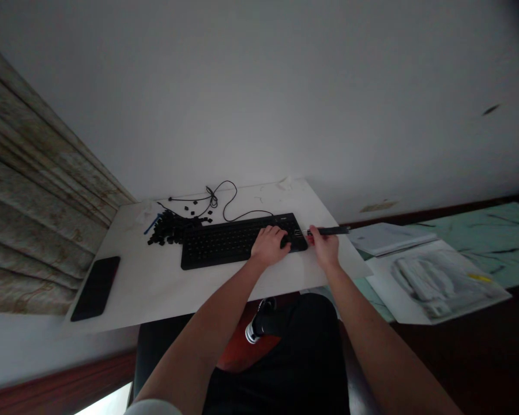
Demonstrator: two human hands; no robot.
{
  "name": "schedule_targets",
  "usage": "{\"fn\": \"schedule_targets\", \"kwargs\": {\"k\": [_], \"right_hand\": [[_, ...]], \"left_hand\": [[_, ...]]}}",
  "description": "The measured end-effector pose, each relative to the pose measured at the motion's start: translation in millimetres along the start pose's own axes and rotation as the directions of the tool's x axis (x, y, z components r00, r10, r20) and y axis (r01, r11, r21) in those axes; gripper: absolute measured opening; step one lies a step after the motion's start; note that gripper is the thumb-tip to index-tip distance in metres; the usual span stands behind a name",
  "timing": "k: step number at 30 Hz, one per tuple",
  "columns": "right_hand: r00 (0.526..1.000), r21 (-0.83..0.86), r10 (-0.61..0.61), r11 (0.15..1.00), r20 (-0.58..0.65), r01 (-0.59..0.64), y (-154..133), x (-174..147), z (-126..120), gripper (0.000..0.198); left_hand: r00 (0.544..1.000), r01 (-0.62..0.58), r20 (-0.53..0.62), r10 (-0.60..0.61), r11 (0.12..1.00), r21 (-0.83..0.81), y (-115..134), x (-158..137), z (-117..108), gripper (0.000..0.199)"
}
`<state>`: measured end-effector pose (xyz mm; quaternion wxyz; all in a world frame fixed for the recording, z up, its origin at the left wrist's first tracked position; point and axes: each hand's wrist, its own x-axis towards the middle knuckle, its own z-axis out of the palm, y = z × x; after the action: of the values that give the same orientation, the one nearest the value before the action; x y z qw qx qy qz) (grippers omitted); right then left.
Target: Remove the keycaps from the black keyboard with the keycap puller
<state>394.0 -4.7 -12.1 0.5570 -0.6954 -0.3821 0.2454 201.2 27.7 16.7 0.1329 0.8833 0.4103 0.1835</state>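
A black keyboard [218, 245] lies slightly tilted on the white table; keycaps are off across much of it. My left hand [268, 245] rests on its right part, fingers bent over the surface, with thumb and fingers apart. In my right hand [325, 246], at the keyboard's right end, is a keycap puller [335, 230] with a long black handle. Its thin metal wires point left, over the number-pad area. Whether the wires touch a key is too small to tell. Loose black keycaps [166, 227] are heaped beside the keyboard's left end.
A black phone-like slab [96, 288] lies at the table's [155, 294] left edge. The keyboard cable [229, 202] loops behind, and a blue strip [152, 223] sits by the heap. Papers [436, 282] lie on a green marbled surface to the right; a curtain [34, 202] hangs left.
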Motion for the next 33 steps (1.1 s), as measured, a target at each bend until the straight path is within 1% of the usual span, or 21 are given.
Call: {"fn": "schedule_targets", "kwargs": {"k": [3,5,8,11,13,16,18,21,24,28,30,33], "right_hand": [[0.997,0.123,0.05,0.991,-0.056,-0.043,-6.9,0.6,0.8,0.046],[0.997,0.157,0.079,0.985,-0.023,-0.075,-14.0,0.8,0.7,0.043],[0.994,0.13,0.082,0.987,0.078,-0.092,-27.1,0.6,1.0,0.039],[0.981,0.019,0.046,0.999,0.191,-0.051,-41.4,1.4,3.7,0.034],[0.964,-0.121,0.013,0.992,0.265,0.02,-50.3,3.5,6.4,0.03],[0.927,-0.327,-0.016,0.933,0.375,0.149,-60.9,8.4,10.2,0.031],[0.898,-0.374,-0.009,0.907,0.439,0.192,-65.5,11.9,12.4,0.031],[0.865,-0.358,0.028,0.917,0.501,0.177,-68.6,16.4,14.9,0.025],[0.841,-0.292,0.078,0.952,0.536,0.097,-68.4,20.0,16.2,0.021],[0.824,-0.211,0.118,0.978,0.554,0.002,-66.4,23.8,15.3,0.019],[0.814,-0.213,0.117,0.977,0.569,0.009,-65.6,25.3,13.5,0.017],[0.777,-0.243,0.069,0.964,0.626,0.11,-65.2,26.7,9.8,0.015]], "left_hand": [[1.0,-0.016,0.014,0.016,1.0,0.004,0.2,-1.9,-0.1,0.034],[1.0,-0.019,0.02,0.019,1.0,0.01,0.9,-2.2,0.3,0.036],[1.0,-0.016,0.018,0.016,1.0,0.016,0.9,-1.2,1.3,0.037],[1.0,-0.02,0.021,0.02,0.999,0.028,0.0,0.2,1.7,0.038],[0.999,-0.016,0.03,0.015,0.999,0.04,-0.3,1.2,1.2,0.041],[0.999,-0.004,0.035,0.002,0.999,0.049,0.1,2.5,-0.1,0.047],[0.999,-0.005,0.042,0.003,0.998,0.055,0.6,3.2,-1.0,0.044],[0.998,-0.004,0.058,0.0,0.998,0.06,0.6,3.6,-1.9,0.033],[0.998,0.012,0.063,-0.015,0.999,0.04,-0.2,3.8,-2.9,0.024],[0.996,0.056,0.07,-0.057,0.998,0.009,1.7,6.8,-4.8,0.02],[0.993,0.089,0.076,-0.089,0.996,0.006,4.8,10.2,-5.5,0.02],[0.989,0.112,0.092,-0.113,0.994,0.019,9.0,15.2,-5.1,0.021]]}}
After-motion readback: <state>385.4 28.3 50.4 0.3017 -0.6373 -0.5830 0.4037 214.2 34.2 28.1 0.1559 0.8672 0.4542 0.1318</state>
